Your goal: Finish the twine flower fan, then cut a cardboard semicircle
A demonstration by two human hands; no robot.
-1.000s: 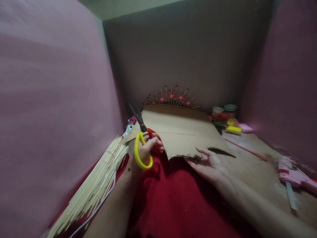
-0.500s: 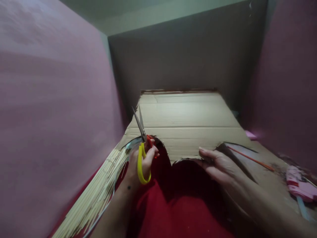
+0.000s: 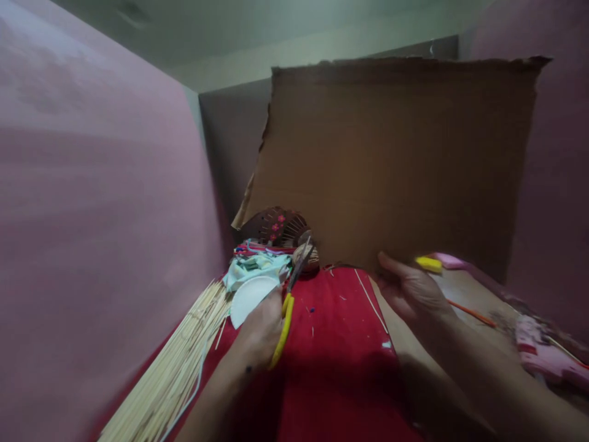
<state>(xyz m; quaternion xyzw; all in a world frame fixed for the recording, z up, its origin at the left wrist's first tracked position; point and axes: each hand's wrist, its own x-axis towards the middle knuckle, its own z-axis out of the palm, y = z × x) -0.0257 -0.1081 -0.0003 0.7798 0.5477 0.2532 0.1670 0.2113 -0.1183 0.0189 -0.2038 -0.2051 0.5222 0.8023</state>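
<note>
My left hand (image 3: 264, 328) is closed round the handles of a pair of scissors (image 3: 288, 325). The yellow handle faces me and the blades point up and away. A large brown cardboard sheet (image 3: 396, 159) stands raised, its edges ragged. At its lower edge my right hand (image 3: 409, 285) pinches it between thumb and fingers. A white half-round piece (image 3: 251, 299) with a ribbed rim lies just beyond my left hand, beside a crumpled pale green cloth (image 3: 257, 270).
Thin pale sticks (image 3: 170, 368) lie in a bundle at left on the red cloth (image 3: 340, 368). A dark fan with pink flowers (image 3: 276, 226) sits behind the pale cloth. On the right are a pink glue gun (image 3: 538, 350), an orange stick (image 3: 473, 315) and a yellow-tipped object (image 3: 429, 264).
The cardboard has swung up from lying flat to standing, showing its darker side. Items beneath it are uncovered. My left hand still has the scissors and has lowered slightly.
</note>
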